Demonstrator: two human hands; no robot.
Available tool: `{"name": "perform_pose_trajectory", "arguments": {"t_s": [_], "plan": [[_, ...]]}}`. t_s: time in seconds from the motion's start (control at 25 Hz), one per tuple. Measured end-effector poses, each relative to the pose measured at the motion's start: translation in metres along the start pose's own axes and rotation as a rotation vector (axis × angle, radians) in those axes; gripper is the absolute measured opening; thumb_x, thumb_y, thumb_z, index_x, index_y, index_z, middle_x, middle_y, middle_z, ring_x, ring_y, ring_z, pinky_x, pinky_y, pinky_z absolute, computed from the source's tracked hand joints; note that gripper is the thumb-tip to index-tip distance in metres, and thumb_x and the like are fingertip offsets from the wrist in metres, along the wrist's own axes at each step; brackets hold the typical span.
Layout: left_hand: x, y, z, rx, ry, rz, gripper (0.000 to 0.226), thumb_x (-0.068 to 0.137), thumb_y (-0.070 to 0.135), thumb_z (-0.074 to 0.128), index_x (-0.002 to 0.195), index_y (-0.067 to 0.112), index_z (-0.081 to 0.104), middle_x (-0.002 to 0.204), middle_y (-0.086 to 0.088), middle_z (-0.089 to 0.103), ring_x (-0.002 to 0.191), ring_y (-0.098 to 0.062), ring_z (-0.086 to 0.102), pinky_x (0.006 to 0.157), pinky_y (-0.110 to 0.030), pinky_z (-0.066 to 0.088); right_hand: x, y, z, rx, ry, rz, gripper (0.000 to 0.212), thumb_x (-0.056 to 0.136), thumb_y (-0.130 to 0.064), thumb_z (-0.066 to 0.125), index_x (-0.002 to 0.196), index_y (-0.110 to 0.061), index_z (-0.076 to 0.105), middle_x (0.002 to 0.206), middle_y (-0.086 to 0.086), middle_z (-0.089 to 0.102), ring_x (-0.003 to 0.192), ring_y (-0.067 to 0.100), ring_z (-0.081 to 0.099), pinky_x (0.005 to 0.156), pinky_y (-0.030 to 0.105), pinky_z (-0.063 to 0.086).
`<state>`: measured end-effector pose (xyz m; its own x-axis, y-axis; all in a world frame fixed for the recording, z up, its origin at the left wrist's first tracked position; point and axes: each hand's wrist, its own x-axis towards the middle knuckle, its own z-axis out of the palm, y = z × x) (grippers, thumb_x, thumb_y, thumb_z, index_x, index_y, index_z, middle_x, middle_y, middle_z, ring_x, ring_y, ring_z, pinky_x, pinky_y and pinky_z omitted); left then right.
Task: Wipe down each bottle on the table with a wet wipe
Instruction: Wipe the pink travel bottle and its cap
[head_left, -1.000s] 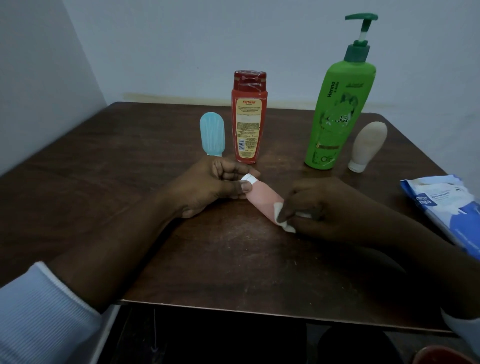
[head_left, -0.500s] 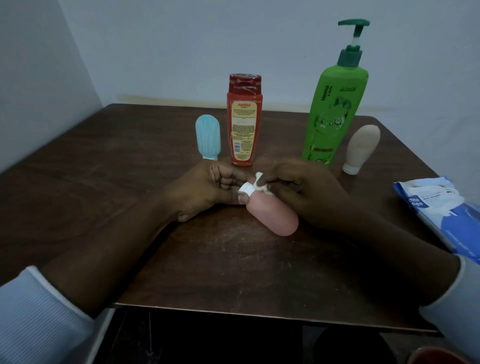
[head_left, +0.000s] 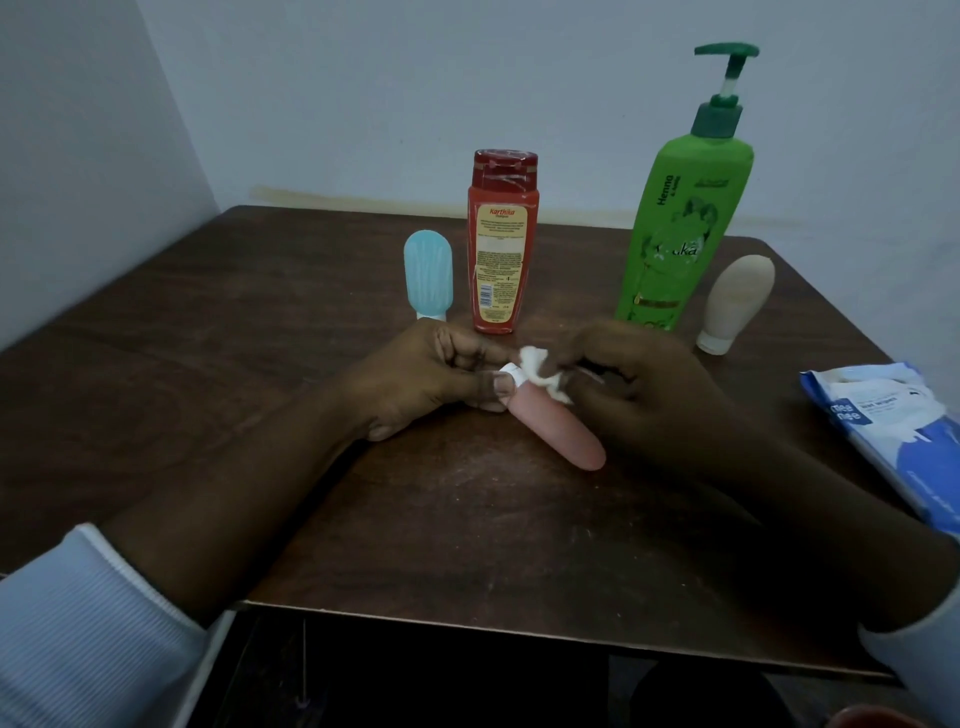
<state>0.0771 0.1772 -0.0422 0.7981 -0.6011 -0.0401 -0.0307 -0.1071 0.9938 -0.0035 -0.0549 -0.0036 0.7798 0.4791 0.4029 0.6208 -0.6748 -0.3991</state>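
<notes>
A small pink bottle lies on its side on the dark wooden table. My left hand pinches its white cap end. My right hand holds a crumpled white wet wipe against the bottle's neck, right beside the cap. Behind stand a small blue bottle, a red shampoo bottle, a tall green pump bottle and a beige bottle.
A blue and white wet wipe pack lies at the table's right edge. Walls close in behind and on the left. The table's front edge runs just below my forearms.
My right hand has slid the wipe from the bottle's rounded base up to its neck near the cap. My left hand has kept its hold on the cap.
</notes>
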Motion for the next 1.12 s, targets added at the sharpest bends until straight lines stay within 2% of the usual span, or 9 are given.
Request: {"name": "perform_pose_trajectory", "arguments": {"t_s": [0.16, 0.32, 0.44, 0.56, 0.6, 0.72, 0.88, 0.96, 1.12], "plan": [[-0.001, -0.001, -0.001, 0.016, 0.029, 0.004, 0.032, 0.086, -0.007, 0.07, 0.116, 0.005, 0.074, 0.113, -0.01, 0.079, 0.106, -0.022, 0.076, 0.087, -0.03, 0.063, 0.006, 0.006, 0.017, -0.126, -0.086, -0.164, 0.022, 0.088, -0.011, 0.059, 0.105, -0.015, 0.073, 0.108, -0.002, 0.064, 0.101, 0.012, 0.058, 0.085, 0.026, 0.047], [0.0, 0.0, -0.001, 0.015, 0.038, -0.012, 0.032, 0.088, -0.01, 0.069, 0.115, 0.005, 0.074, 0.113, -0.012, 0.078, 0.107, -0.023, 0.075, 0.086, -0.03, 0.064, -0.004, 0.003, 0.004, -0.185, -0.367, -0.251, 0.013, 0.086, -0.025, 0.058, 0.085, -0.023, 0.071, 0.095, -0.008, 0.06, 0.09, 0.008, 0.056, 0.076, 0.028, 0.047], [-0.002, 0.002, -0.002, 0.01, 0.027, -0.003, 0.035, 0.086, -0.012, 0.07, 0.116, 0.006, 0.074, 0.115, -0.01, 0.078, 0.109, -0.02, 0.075, 0.087, -0.028, 0.062, -0.007, 0.017, -0.004, -0.162, -0.274, -0.174, 0.013, 0.083, -0.022, 0.056, 0.074, -0.021, 0.065, 0.082, -0.009, 0.058, 0.075, 0.007, 0.057, 0.063, 0.035, 0.047], [-0.003, 0.003, -0.001, 0.011, 0.004, 0.022, 0.04, 0.083, -0.016, 0.07, 0.119, 0.0, 0.071, 0.118, -0.011, 0.077, 0.112, -0.023, 0.074, 0.088, -0.028, 0.062, -0.007, 0.029, -0.003, 0.009, 0.14, -0.056, 0.015, 0.084, -0.005, 0.057, 0.084, -0.014, 0.069, 0.09, -0.003, 0.064, 0.085, 0.01, 0.062, 0.07, 0.035, 0.051], [-0.004, 0.004, 0.0, 0.014, -0.007, 0.028, 0.041, 0.083, -0.017, 0.071, 0.121, -0.001, 0.069, 0.119, -0.012, 0.077, 0.113, -0.024, 0.073, 0.089, -0.03, 0.062, -0.005, 0.028, 0.001, 0.059, 0.195, -0.017, 0.018, 0.086, -0.001, 0.058, 0.089, -0.013, 0.071, 0.095, -0.003, 0.065, 0.09, 0.01, 0.063, 0.075, 0.032, 0.052], [-0.006, 0.004, 0.004, 0.005, -0.032, 0.039, 0.043, 0.08, -0.018, 0.073, 0.12, -0.003, 0.068, 0.118, -0.014, 0.077, 0.113, -0.028, 0.073, 0.091, -0.033, 0.062, 0.001, 0.027, 0.019, 0.134, 0.137, -0.008, 0.023, 0.088, 0.0, 0.059, 0.099, -0.013, 0.074, 0.105, -0.004, 0.068, 0.101, 0.008, 0.064, 0.085, 0.027, 0.052], [-0.006, 0.003, 0.007, -0.004, -0.036, 0.046, 0.042, 0.08, -0.018, 0.073, 0.117, 0.0, 0.071, 0.117, -0.013, 0.077, 0.112, -0.027, 0.074, 0.092, -0.035, 0.062, 0.001, 0.027, 0.012, 0.303, 0.018, 0.106, 0.025, 0.091, -0.004, 0.06, 0.105, -0.02, 0.074, 0.11, -0.009, 0.069, 0.104, 0.01, 0.064, 0.086, 0.029, 0.052], [-0.006, 0.002, 0.005, -0.02, -0.031, 0.055, 0.042, 0.08, -0.017, 0.072, 0.118, 0.0, 0.071, 0.119, -0.014, 0.077, 0.113, -0.027, 0.073, 0.093, -0.036, 0.061, -0.002, 0.023, 0.007, 0.333, -0.062, 0.114, 0.026, 0.091, -0.016, 0.065, 0.114, -0.024, 0.07, 0.118, -0.012, 0.065, 0.112, 0.008, 0.06, 0.091, 0.025, 0.05], [-0.007, 0.007, 0.006, -0.109, 0.042, 0.098, 0.041, 0.076, -0.01, 0.073, 0.116, 0.002, 0.071, 0.118, -0.014, 0.076, 0.113, -0.026, 0.072, 0.091, -0.033, 0.062, -0.006, 0.019, -0.002, 0.247, -0.193, 0.108, 0.068, 0.075, -0.042, 0.082, 0.135, -0.038, 0.05, 0.137, -0.022, 0.046, 0.128, 0.0, 0.046, 0.103, 0.025, 0.045]]}}
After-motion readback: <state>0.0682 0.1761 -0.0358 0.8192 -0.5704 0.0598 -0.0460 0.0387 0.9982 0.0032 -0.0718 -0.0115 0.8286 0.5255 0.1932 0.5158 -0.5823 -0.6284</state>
